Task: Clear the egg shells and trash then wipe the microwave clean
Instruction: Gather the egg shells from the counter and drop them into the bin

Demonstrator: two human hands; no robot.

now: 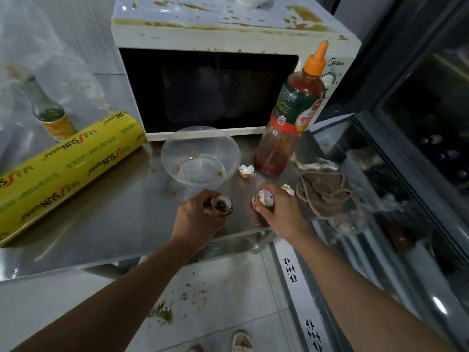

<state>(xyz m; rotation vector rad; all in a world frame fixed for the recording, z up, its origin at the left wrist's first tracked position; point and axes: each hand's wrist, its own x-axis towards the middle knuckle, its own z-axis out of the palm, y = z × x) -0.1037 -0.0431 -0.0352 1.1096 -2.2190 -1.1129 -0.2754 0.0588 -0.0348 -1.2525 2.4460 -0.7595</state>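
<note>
Two eggshell halves are held above the steel desk (106, 219) in front of the microwave (203, 80): the left hand (200, 214) is curled round a shell with dark residue inside (222, 205), and the right hand (279, 212) is curled round a shell with a white interior (264, 198). So each grip is closed on a shell.

A clear plastic bowl (200, 156) stands just in front of the microwave door; only a few brown specks and smears are seen in it. To the right of the microwave's front a sauce bottle with an orange nozzle (294, 115) stands, with red residue clinging to its lower walls. A broken shell (245, 170) lies between bowl and bottle, and another shell piece (288, 189) lies beside a crumpled brown cloth (327, 191). The microwave top is spattered with brown stains.

To the left of the microwave a yellow roll of cling wrap (68, 166) is cut off by the frame edge, and a small glass bottle (48, 113) is blurred; its contents cannot be made out. A white vessel on the microwave top (253, 0) is cut off.
</note>
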